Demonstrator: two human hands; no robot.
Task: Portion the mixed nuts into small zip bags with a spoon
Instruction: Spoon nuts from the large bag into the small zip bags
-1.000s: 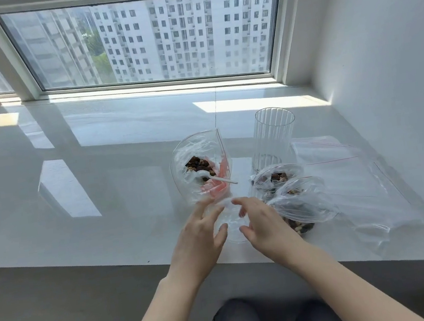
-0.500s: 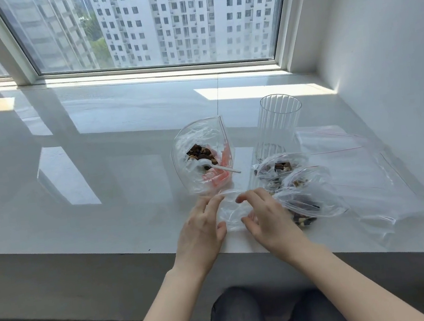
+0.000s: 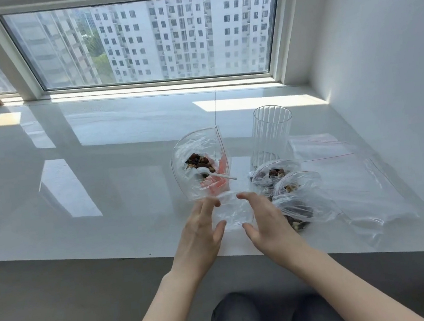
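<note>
empty zip bag [image 3: 232, 211]: thin, limp, slippery | best pinched at mouth edges | left hand [image 3: 201, 231], right hand [image 3: 264, 220]: fingers spread, bag flanked, nothing gripped

I count two hands, left hand [image 3: 201, 231] and right hand [image 3: 267, 220], near the sill's front edge. One big bag of nuts [image 3: 200, 162] with one white spoon [image 3: 208, 173] in it. Two small filled bags [image 3: 274, 173] [image 3: 300, 202]. One small empty bag [image 3: 232, 211] between the hands. One ribbed glass [image 3: 272, 133]. Spare flat bags [image 3: 341, 170] toward the sill's right edge, can't tell how many.
</note>
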